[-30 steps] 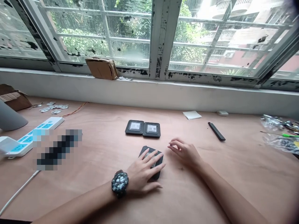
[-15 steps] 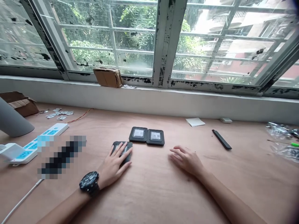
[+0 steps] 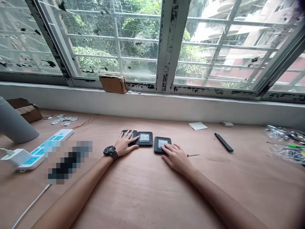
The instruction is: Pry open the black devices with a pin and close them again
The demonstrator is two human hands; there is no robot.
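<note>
Three flat black square cases with white labels lie on the table in front of me. My left hand (image 3: 125, 144), fingers spread, rests flat on the left case (image 3: 133, 134) and covers most of it. The left case sits against the middle case (image 3: 144, 139), which my left fingertips reach. Across a small gap is the right case (image 3: 159, 142). My right hand (image 3: 177, 157) lies over this one's near right part, fingers stretched out on its label. A thin red-handled tool (image 3: 193, 155) pokes out beside my right hand, partly hidden.
On the left are a white power strip (image 3: 63, 134), a blurred-out dark object (image 3: 68, 163) and a grey cylinder (image 3: 17, 122). White paper (image 3: 198, 126), a black bar (image 3: 224, 142) and plastic bags (image 3: 289, 152) lie to the right. A windowsill (image 3: 152, 97) runs behind.
My left hand has slid its case forward up to the middle one. My right hand has moved left onto the right case, which now stands apart from the middle case.
</note>
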